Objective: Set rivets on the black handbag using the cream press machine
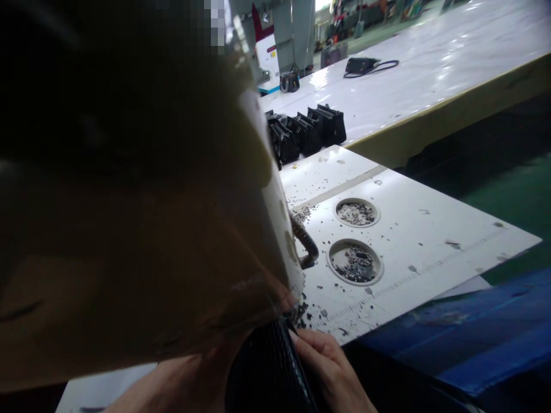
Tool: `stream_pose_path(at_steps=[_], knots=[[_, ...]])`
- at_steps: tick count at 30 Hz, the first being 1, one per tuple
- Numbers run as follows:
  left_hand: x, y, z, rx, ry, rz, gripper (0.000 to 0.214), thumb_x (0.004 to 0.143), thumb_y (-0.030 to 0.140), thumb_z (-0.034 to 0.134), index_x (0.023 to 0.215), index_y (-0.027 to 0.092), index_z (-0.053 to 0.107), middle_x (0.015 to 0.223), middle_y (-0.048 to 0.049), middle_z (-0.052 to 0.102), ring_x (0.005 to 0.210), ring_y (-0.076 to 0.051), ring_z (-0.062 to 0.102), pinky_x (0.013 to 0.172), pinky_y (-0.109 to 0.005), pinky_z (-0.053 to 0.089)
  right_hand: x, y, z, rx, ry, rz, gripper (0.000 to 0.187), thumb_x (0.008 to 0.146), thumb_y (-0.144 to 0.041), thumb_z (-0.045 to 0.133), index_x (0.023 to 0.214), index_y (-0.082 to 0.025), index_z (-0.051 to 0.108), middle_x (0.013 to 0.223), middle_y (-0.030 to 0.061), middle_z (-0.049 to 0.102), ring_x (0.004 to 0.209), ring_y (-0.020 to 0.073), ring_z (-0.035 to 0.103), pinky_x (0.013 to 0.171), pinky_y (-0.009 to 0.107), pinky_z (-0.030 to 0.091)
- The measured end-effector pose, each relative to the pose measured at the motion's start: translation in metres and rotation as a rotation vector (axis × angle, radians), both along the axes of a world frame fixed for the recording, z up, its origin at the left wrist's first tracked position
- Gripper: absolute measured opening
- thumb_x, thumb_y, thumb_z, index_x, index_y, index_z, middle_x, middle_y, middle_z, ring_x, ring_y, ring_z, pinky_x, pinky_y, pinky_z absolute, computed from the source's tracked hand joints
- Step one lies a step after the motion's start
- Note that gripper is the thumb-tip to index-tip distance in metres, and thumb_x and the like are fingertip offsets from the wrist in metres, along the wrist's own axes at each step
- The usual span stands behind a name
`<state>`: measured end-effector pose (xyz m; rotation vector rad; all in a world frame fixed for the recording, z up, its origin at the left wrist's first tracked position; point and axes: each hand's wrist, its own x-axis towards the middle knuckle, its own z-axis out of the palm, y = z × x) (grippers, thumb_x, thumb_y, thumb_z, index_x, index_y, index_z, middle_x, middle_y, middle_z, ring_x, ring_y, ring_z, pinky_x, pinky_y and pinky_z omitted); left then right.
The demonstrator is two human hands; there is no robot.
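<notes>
My right hand [329,367] is closed on the edge of a black textured leather piece [269,370], its thumb on the near face and its fingers behind. The piece stands tilted at the bottom of the view, its top edge by the lower corner of a large dark shiny machine head [142,241]. This head fills the left side, close to the camera and blurred. My left hand [172,381] comes in from the lower left below it, mostly wrist and forearm. Its fingers are hidden behind the machine and the leather.
A white work surface [413,218] has two round recesses [355,262] holding dark scraps, with crumbs scattered around. Several black handbags [327,125] stand on a long white table [430,74] behind. Another black bag [361,66] lies farther back. Blue fabric [486,332] is at right.
</notes>
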<state>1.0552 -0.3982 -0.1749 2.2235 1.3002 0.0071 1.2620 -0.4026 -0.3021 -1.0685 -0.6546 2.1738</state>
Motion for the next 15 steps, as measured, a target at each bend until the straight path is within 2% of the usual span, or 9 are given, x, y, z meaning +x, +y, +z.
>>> stream_pose_path(at_steps=[4, 10, 15], knots=[[-0.003, 0.003, -0.002, -0.073, 0.006, 0.024, 0.106, 0.065, 0.031, 0.078, 0.160, 0.033, 0.033, 0.141, -0.0054, 0.069, 0.116, -0.033, 0.072, 0.095, -0.040, 0.062, 0.001, 0.000, -0.003, -0.031, -0.010, 0.001, 0.057, 0.069, -0.072, 0.083, 0.069, -0.016, 0.070, 0.062, -0.0013, 0.051, 0.056, 0.0127, 0.041, 0.051, 0.025, 0.034], [-0.009, 0.008, -0.005, -0.066, 0.021, -0.003, 0.104, 0.063, 0.031, 0.078, 0.159, 0.031, 0.037, 0.144, -0.0072, 0.066, 0.128, -0.036, 0.063, 0.107, -0.047, 0.056, -0.006, -0.004, -0.014, -0.054, 0.020, -0.049, 0.058, 0.068, -0.073, 0.083, 0.066, -0.017, 0.069, 0.059, -0.0016, 0.051, 0.054, 0.0126, 0.040, 0.051, 0.026, 0.034], [-0.020, 0.005, -0.017, -0.024, 0.000, -0.074, 0.094, 0.064, 0.037, 0.077, 0.153, 0.031, 0.047, 0.140, -0.0049, 0.068, 0.132, -0.037, 0.059, 0.112, -0.050, 0.051, -0.008, -0.006, -0.012, -0.049, 0.074, -0.043, 0.056, 0.072, -0.071, 0.082, 0.066, -0.016, 0.069, 0.060, -0.0007, 0.054, 0.053, 0.0124, 0.042, 0.051, 0.026, 0.035]])
